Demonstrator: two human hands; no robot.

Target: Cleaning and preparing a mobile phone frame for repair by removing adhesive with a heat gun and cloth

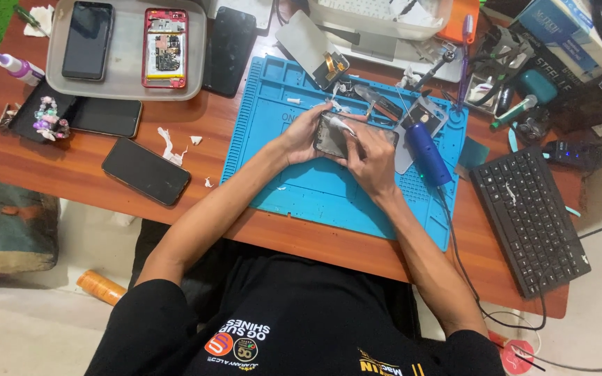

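Left hand (299,134) grips an opened phone (330,136) on a blue mat (301,188); right hand (371,159) pinches a small tool, seemingly cleaning inside; steady, light strokes needed.

Counter (71,174) looked like reddish wood-grain laminate, smooth, slight sheen. Blue work mat (301,188) read as matt rubbery silicone, moulded ridges and small pockets along its edges. Phone (332,136) held by left hand (304,132) and right hand (371,160) was dark, glossy at the visible edge. Loose phone (146,171) on the counter had a glossy black glass face. Tray (127,87) was pale grey matt plastic; opened phone (166,47) in it showed a red plastic frame and bare metal shielding. Keyboard (531,219) was black matt plastic. Blue tool handle (426,153) looked like smooth, semi-gloss plastic. White scraps (170,146) looked like torn paper or tissue.
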